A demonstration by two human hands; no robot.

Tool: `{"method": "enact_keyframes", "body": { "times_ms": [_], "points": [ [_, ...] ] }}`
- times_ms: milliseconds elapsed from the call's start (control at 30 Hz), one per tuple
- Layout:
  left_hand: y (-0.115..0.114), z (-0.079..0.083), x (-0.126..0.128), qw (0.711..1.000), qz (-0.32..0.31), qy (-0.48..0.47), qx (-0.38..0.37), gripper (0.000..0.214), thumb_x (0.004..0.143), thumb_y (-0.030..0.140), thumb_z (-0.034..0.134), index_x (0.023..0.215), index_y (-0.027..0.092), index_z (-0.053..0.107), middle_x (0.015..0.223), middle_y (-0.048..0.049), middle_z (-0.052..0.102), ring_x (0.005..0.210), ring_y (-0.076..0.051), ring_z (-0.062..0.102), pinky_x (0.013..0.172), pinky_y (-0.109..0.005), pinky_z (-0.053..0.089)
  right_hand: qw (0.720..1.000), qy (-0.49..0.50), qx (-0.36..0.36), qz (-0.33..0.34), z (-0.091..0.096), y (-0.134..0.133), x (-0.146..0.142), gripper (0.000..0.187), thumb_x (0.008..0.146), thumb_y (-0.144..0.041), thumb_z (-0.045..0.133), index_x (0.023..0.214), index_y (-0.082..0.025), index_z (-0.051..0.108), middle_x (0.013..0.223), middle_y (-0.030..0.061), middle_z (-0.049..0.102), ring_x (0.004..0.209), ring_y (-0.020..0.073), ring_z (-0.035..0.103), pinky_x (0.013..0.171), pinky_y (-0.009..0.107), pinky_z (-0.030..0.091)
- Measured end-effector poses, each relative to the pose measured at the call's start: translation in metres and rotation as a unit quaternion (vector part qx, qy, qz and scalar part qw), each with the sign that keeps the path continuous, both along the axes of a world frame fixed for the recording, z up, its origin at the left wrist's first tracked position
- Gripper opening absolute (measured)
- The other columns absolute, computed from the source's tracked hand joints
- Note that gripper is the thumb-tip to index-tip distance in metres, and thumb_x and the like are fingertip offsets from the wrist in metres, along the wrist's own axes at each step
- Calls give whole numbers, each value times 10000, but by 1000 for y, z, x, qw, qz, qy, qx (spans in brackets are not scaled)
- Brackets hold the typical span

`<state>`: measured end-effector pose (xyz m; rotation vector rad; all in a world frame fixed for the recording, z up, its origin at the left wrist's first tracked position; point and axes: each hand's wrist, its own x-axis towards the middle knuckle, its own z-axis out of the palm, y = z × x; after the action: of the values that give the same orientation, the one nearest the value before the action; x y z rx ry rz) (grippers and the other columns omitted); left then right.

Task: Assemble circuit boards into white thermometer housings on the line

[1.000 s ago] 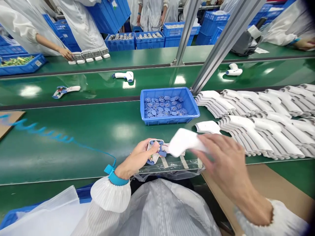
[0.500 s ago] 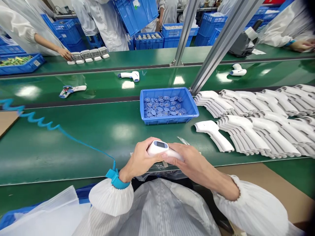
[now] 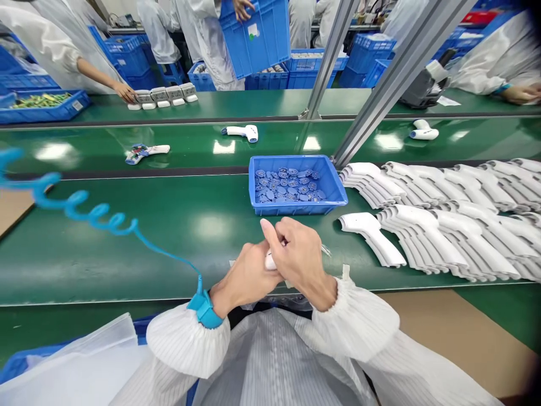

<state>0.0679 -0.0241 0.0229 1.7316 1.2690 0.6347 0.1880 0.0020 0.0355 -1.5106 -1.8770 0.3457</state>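
Observation:
Both my hands close around one white thermometer body (image 3: 269, 261) just above the near edge of the green bench. My left hand (image 3: 247, 276) grips it from the left and below. My right hand (image 3: 298, 254) wraps over its top and hides most of it. A blue wrist strap (image 3: 205, 309) with a coiled blue cord (image 3: 84, 208) sits on my left wrist. One white housing shell (image 3: 372, 234) lies on the bench to the right of my hands.
A blue tray (image 3: 336, 189) of small blue parts stands beyond my hands. Rows of white housing shells (image 3: 456, 225) fill the right side. Thermometers (image 3: 240, 132) lie on the green belt behind. Other people in white coats work at the far side; one holds a blue crate (image 3: 257, 34).
My right hand brought a white shell from the right onto the part in my left hand; both hands now clasp the joined body. The belt's thermometers shifted right.

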Motion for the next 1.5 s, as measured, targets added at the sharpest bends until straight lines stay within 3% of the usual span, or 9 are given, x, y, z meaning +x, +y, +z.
{"method": "enact_keyframes", "body": {
  "times_ms": [233, 367, 600, 767, 900, 1000, 1133, 1400, 1500],
  "points": [
    [1, -9, -6, 995, -3, 75, 62, 147, 829, 255, 595, 944, 172, 630, 810, -81, 709, 659, -232, 635, 593, -306, 363, 995, -7, 101, -24, -6, 4, -3, 542, 977, -301, 439, 473, -207, 262, 465, -25, 357, 465, 94, 289, 514, 305, 229],
    [-2, -8, -13, 1000, 4, 0, -27, 251, 866, 418, 643, 951, 188, 587, 838, -49, 702, 664, -200, 627, 545, -271, 358, 997, 12, 41, -72, -5, 4, 3, 531, 985, -410, 478, 500, -198, 437, 500, -13, 485, 482, 95, 389, 533, 294, 250],
    [-5, -10, 2, 995, 78, 62, 23, 204, 893, 380, 597, 878, 182, 553, 713, -50, 650, 556, -175, 555, 520, -275, 285, 999, -18, -24, -29, -6, 16, 5, 583, 1007, -433, 406, 506, -192, 580, 534, 19, 622, 524, 130, 545, 570, 287, 308],
    [2, 16, -49, 988, 82, 128, 7, 366, 883, 540, 628, 770, 203, 543, 622, 20, 580, 524, -140, 487, 519, -263, 300, 992, -14, -113, 46, 18, 77, 27, 463, 1002, -437, 459, 703, -188, 711, 709, 9, 725, 646, 141, 637, 655, 263, 420],
    [6, 21, -83, 958, 110, 256, 71, 367, 875, 440, 673, 1148, 219, 569, 974, -28, 695, 813, -227, 637, 673, -303, 412, 978, -111, -163, 67, 8, 145, 32, 144, 857, -231, 688, 965, -169, 761, 919, 57, 772, 838, 185, 685, 802, 285, 467],
    [13, 16, -73, 914, 41, 365, 174, 494, 838, 315, 735, 1271, 193, 530, 1115, -86, 672, 1009, -299, 613, 812, -383, 419, 963, -142, -211, 92, -12, 175, 21, 214, 714, -229, 837, 897, -147, 764, 859, 84, 765, 828, 208, 696, 794, 299, 494],
    [21, 12, -46, 875, -92, 415, 233, 205, 833, 298, 743, 952, 168, 636, 957, -94, 665, 948, -307, 587, 783, -414, 396, 953, -152, -238, 107, -25, 185, 9, 204, 746, -244, 830, 873, -131, 716, 848, 55, 741, 824, 178, 688, 824, 345, 532],
    [12, 6, -64, 976, 201, 84, 30, 238, 933, 420, 593, 1039, 212, 548, 937, -23, 667, 814, -209, 614, 698, -300, 427, 971, 23, -203, 124, -1, 149, 31, 84, 906, -178, 601, 973, -156, 647, 934, 49, 720, 802, 141, 686, 788, 285, 538],
    [12, 8, -60, 981, 189, -49, -10, 296, 941, 487, 573, 1019, 202, 572, 936, -16, 659, 840, -189, 607, 730, -281, 452, 956, 116, -217, 159, 14, 110, 38, 200, 963, -288, 533, 1102, -166, 609, 949, 44, 704, 761, 133, 688, 721, 280, 563]
  ]
}}
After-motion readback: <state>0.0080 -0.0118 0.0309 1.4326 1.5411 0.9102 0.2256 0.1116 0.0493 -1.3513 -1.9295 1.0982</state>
